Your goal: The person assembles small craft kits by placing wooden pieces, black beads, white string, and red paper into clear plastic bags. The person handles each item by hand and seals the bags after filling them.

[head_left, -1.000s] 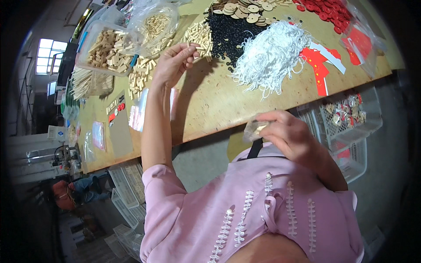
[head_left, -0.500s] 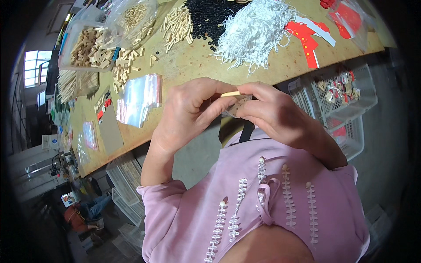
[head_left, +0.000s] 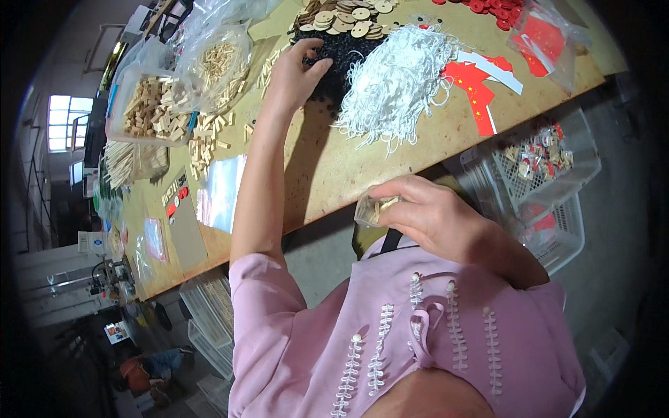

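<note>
My left hand [head_left: 294,75] reaches far over the table to the pile of small black rings [head_left: 336,61]. Its thumb and forefinger are apart over the near left edge of the pile, and I see nothing between them. Close to my body, off the table's front edge, my right hand [head_left: 439,219] is closed on a small clear plastic bag [head_left: 364,214]. Inside the bag lie a few pale wooden pieces [head_left: 382,204]. Right of the rings is a heap of white cords [head_left: 397,83]; round wooden discs [head_left: 338,17] lie behind them.
Wooden blocks [head_left: 153,104] fill a plastic box at the left, with loose blocks [head_left: 208,143] beside it. Flat clear bags [head_left: 221,191] lie near the front edge. Red flag pieces [head_left: 477,97] and red discs [head_left: 491,8] are at the right, above plastic crates [head_left: 547,157].
My left hand has left the bag and moved forward to the black rings. My right hand still holds the bag, now slightly lower. The wooden strip at the bag's mouth no longer shows there.
</note>
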A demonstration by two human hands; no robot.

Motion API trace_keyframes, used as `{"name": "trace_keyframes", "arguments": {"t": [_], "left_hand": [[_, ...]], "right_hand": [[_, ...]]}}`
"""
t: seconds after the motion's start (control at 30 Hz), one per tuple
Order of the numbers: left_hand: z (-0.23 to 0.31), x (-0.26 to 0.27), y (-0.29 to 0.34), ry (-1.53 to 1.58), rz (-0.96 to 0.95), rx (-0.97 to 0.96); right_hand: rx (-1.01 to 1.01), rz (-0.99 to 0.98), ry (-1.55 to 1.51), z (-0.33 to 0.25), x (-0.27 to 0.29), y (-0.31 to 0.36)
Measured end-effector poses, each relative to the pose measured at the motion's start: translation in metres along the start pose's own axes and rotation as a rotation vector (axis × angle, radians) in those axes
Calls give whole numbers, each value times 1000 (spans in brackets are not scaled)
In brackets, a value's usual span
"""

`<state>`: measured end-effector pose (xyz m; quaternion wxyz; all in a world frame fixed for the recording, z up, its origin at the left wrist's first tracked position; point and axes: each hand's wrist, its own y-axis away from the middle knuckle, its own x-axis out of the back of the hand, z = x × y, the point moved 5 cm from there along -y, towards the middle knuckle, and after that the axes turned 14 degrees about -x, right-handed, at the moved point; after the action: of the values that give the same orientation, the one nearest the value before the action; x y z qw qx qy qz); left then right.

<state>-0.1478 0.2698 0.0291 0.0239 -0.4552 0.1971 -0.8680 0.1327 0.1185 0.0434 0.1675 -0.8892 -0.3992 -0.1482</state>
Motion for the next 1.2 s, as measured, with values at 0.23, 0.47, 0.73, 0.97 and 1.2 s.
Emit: {"name": "trace_keyframes", "arguments": {"t": [0.23, 0.47, 0.73, 0.97, 1.2], "left_hand": [[-32, -30, -36, -85, -267, -53], [-11, -21, -21, -192, -304, -79], [-48, -23, -9, 559, -6, 328], [-49, -31, 8, 1678, 258, 675], [-18, -32, 36, 2272, 315, 556]], "right_hand": [[-36, 22, 21, 11, 12, 6], [-39, 23, 2, 16, 10, 5], [-36, 21, 8, 17, 8, 10], [-40, 14, 17, 22, 4, 13], [-42, -16, 6, 20, 3, 13]]}}
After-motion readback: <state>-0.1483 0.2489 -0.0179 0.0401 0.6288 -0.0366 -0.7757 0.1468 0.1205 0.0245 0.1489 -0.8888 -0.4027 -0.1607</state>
